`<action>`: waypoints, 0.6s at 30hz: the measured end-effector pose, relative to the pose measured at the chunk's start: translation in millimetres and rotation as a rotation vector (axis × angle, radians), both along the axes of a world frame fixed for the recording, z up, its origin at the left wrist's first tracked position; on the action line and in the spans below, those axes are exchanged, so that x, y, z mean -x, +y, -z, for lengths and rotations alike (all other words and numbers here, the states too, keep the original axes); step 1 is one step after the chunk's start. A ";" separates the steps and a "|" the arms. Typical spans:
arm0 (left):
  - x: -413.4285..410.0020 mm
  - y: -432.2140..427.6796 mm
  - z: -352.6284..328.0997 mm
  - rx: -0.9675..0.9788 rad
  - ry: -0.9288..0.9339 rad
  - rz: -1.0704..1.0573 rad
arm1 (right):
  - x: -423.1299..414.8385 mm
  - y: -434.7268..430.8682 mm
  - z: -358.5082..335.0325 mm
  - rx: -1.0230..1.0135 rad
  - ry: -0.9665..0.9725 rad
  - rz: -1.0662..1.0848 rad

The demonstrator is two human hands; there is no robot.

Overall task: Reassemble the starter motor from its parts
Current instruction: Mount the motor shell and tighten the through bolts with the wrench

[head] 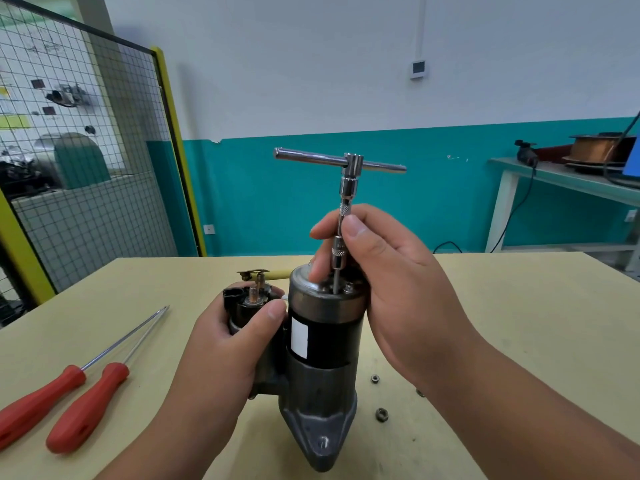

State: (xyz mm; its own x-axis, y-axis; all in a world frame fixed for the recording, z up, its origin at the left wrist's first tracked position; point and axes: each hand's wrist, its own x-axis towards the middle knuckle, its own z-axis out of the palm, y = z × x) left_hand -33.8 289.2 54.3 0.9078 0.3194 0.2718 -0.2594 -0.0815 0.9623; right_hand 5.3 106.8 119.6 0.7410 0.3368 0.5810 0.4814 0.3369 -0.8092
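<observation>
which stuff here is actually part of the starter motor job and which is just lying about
In the job: starter motor, upright on the table; T-handle socket wrench set on its top end, pinched by the right hand; left hand gripping the solenoid; loose nuts beside the motor, probably.
Lying about: two red-handled screwdrivers on the left; wire spool on the far bench.

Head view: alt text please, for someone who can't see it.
The right hand pinches a T-handle driver set on top of the upright starter motor; the left hand grips its solenoid. Two red screwdrivers lie at left.
</observation>
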 end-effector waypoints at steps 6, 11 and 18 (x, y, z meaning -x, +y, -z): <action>-0.5 0.5 0.5 -0.001 0.004 0.001 | 0.8 0.4 -1.1 -0.011 0.008 -0.012; -0.8 0.5 0.0 -0.029 0.016 -0.017 | 1.8 0.4 -2.0 0.014 -0.004 0.008; -1.5 0.6 1.0 -0.006 0.025 0.004 | 2.6 0.1 -1.6 0.025 -0.007 0.020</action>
